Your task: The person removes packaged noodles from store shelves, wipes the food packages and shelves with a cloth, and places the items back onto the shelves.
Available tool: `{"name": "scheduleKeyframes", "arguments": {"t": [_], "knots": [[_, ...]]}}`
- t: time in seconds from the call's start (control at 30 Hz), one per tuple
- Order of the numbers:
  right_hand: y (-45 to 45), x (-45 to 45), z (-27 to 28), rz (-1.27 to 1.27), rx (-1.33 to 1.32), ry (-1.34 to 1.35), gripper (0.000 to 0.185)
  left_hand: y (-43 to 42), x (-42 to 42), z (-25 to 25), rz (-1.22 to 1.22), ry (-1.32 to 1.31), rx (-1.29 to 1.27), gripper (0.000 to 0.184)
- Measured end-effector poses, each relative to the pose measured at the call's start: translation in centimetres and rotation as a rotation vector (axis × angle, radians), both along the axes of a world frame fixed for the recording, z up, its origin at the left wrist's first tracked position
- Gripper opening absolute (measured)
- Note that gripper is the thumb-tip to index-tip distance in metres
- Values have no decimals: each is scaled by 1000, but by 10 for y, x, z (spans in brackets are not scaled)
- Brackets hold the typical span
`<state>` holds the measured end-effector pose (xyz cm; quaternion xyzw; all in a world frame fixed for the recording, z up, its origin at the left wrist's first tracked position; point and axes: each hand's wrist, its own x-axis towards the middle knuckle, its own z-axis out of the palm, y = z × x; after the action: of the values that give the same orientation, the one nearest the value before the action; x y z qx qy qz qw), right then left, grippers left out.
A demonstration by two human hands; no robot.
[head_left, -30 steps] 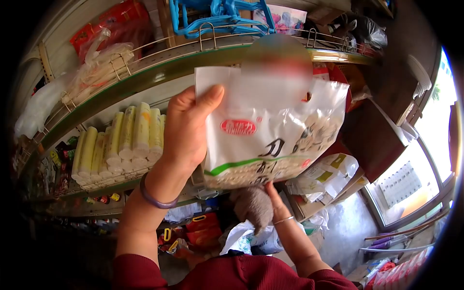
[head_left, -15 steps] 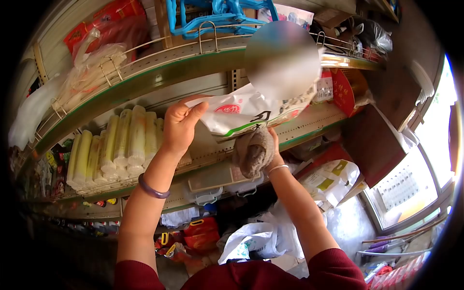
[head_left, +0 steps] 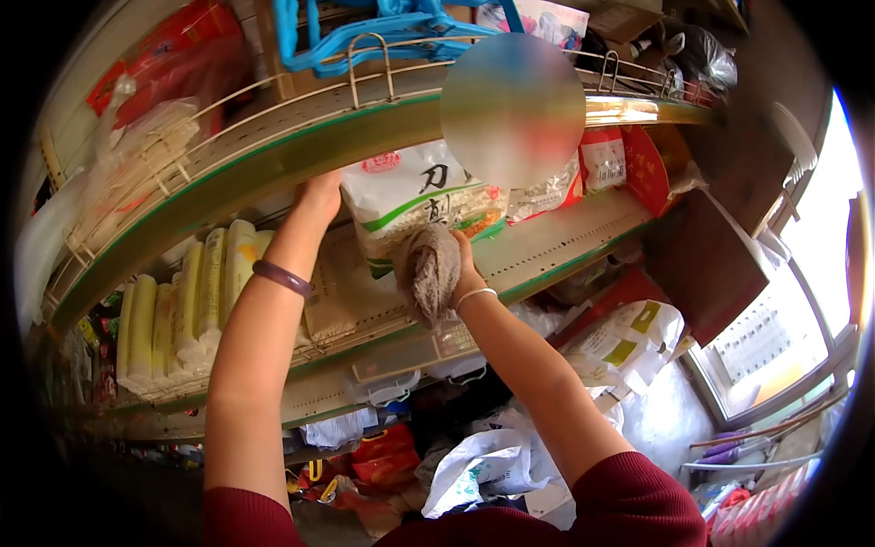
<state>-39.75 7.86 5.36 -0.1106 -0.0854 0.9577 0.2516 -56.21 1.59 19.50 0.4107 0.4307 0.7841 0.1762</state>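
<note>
A white noodle bag (head_left: pixel 392 196) with a green stripe, dark characters and a clear lower part stands on the middle shelf, close under the upper shelf's edge. My left hand (head_left: pixel 319 199) is at its upper left side, closed on that edge, its fingers mostly hidden. In my right hand (head_left: pixel 467 264) is a bunched grey-brown cloth (head_left: pixel 428 273), held against the lower front of the bag. Several yellowish wrapped cylindrical packs (head_left: pixel 214 283) stand on the shelf to the left of my left forearm.
The upper shelf (head_left: pixel 301 137) has a wire rail and bears blue hangers (head_left: pixel 383 41). More food bags (head_left: pixel 547 196) and a red box (head_left: pixel 649 169) line the right of the middle shelf (head_left: pixel 547 251). White plastic bags (head_left: pixel 483 465) lie below. A blurred disc hides part of the view.
The noodle bag has gone from tilted in front of the shelf to upright on it, with my left hand following inward. My right hand and the cloth have shifted left.
</note>
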Motion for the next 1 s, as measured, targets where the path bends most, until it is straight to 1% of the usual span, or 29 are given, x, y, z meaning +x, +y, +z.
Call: {"name": "scheduleKeyframes", "arguments": {"t": [0.03, 0.07, 0.17, 0.2, 0.27, 0.3, 0.33, 0.4, 0.43, 0.47, 0.53, 0.57, 0.6, 0.63, 0.67, 0.7, 0.73, 0.77, 0.8, 0.83, 0.87, 0.93, 0.97, 1.0], "knots": [[7, -4, -3, 28, 70, -27, 63, 9, -6, -3, -20, -25, -1, 29], [13, -7, -4, 18, 60, -27, 63, 20, -18, -4, -38, -52, -2, 29], [26, -13, -5, 13, 118, -172, 67, 45, -55, -6, -80, -112, 45, 27], [28, -15, -5, 16, 110, -173, 67, 48, -68, -6, -77, -114, 37, 27], [36, -20, -8, -39, 57, -130, 67, 50, -74, -2, -422, -241, 280, 24], [41, -25, -10, -83, 121, -73, 65, 53, -74, -3, -398, -306, 278, 20], [43, -27, -10, -90, 114, -75, 65, 60, -78, -6, -404, -309, 271, 20], [45, -30, -10, -155, 115, -198, 60, 74, -85, -10, -94, -282, 227, 32], [49, -35, -14, -158, 141, -203, 54, 81, -99, -17, -98, -286, 219, 32], [43, -36, -10, -164, 133, -207, 54, 84, -107, -23, -18, -164, 16, 44], [30, -41, -4, -247, 114, -193, 47, 87, -107, -33, 51, -38, -196, 57], [37, -51, -16, -219, 77, -143, 42, 68, -77, -22, 117, -67, -406, 68], [51, -70, -40, -229, 72, -143, 42, 55, -58, -18, 186, -93, -614, 80], [66, -91, -67, -285, 130, -170, 42, 53, -60, -24, 136, -129, -713, 88], [67, -92, -68, -318, 159, -181, 42, 51, -59, -33, 130, -121, -714, 88], [68, -93, -69, -351, 187, -191, 43, 48, -57, -42, -14, -155, -683, 92], [50, -81, -47, -269, 150, -148, 44, 47, -53, -48, -160, -188, -647, 97], [32, -68, -23, -188, 114, -108, 45, 46, -41, -45, -110, -152, -622, 102], [25, -59, -13, -106, 77, -70, 47, 54, -42, -46, -122, -149, -621, 102], [25, -66, -15, -119, 107, -169, 44, 61, -47, -49, -121, -74, -575, 103], [27, -72, -19, -123, 98, -175, 44, 64, -50, -52, -117, -1, -536, 103], [34, -76, -15, -100, 341, -321, 38, 66, -47, -55, -110, 21, -557, 99], [34, -72, -10, -67, 252, -222, 33, 63, -41, -56, -33, 47, -574, 98], [31, -64, -8, -79, 239, -221, 33, 61, -33, -58, 36, 70, -590, 96]]}}
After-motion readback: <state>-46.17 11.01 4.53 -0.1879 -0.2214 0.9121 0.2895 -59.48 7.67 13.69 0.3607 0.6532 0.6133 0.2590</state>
